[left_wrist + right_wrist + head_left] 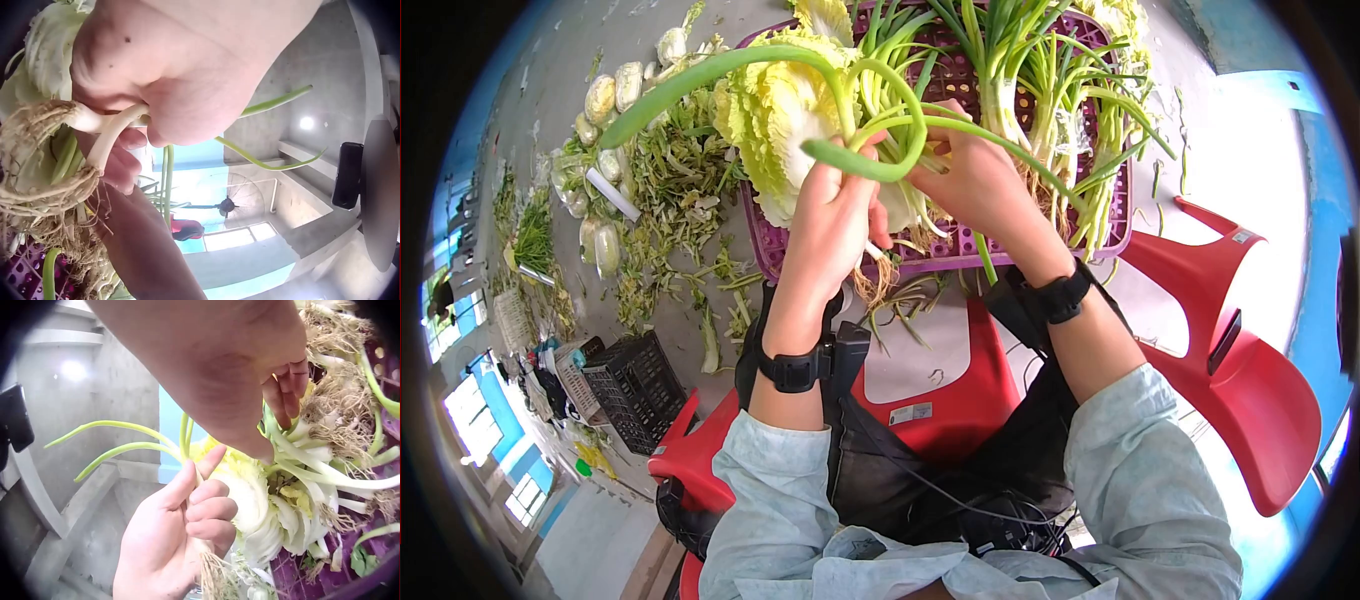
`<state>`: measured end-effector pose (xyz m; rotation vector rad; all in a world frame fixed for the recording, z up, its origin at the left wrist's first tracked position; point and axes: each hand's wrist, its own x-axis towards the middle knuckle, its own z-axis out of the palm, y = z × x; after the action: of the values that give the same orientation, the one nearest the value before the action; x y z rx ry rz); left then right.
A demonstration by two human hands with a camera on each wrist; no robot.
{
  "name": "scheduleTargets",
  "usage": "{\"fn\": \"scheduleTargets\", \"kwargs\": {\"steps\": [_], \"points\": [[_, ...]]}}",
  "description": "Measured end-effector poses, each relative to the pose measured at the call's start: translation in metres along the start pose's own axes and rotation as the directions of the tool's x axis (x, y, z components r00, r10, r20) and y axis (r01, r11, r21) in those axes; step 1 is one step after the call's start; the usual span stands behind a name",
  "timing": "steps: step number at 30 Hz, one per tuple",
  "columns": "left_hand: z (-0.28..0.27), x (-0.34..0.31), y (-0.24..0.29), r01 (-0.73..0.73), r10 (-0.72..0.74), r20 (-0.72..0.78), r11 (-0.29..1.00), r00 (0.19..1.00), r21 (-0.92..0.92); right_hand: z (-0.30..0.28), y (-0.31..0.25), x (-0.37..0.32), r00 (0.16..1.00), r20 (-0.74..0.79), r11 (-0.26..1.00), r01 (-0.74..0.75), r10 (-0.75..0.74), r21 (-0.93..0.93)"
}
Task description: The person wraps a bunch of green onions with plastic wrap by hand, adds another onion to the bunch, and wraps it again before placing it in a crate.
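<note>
My left hand grips a few scallions by their white stalks. Their stringy roots hang below the fist, and long green leaves arch out above it. Over the crate, my right hand has its fingers curled, with thumb and fingers at the green stalks of another scallion; the palm partly hides this hold. Beside the left hand stands a pale, yellow-leaved napa cabbage. More rooted scallions lie by the right hand.
A purple plastic crate holds the vegetables. Leaf trimmings and several wrapped cabbages lie on the floor to the left. A black crate sits lower left. A red chair stands at the right.
</note>
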<state>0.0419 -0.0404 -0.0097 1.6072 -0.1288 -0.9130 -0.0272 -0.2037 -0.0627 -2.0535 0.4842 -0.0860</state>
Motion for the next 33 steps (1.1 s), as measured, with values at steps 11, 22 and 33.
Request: {"fn": "scheduleTargets", "kwargs": {"steps": [11, 22, 33], "points": [[-0.002, 0.000, 0.000, -0.016, 0.014, -0.045, 0.999, 0.999, -0.047, 0.007, 0.004, -0.003, 0.968, -0.026, 0.949, 0.237, -0.248, -0.209], [-0.005, 0.002, 0.003, -0.040, 0.020, -0.120, 0.985, 0.993, -0.168, 0.001, -0.017, 0.004, 0.999, -0.028, 0.932, 0.044, -0.036, 0.360], [-0.007, 0.002, 0.003, -0.074, 0.040, -0.120, 0.953, 0.992, -0.293, -0.006, -0.023, 0.006, 0.993, 0.114, 0.634, -0.108, 0.032, 0.766]]}}
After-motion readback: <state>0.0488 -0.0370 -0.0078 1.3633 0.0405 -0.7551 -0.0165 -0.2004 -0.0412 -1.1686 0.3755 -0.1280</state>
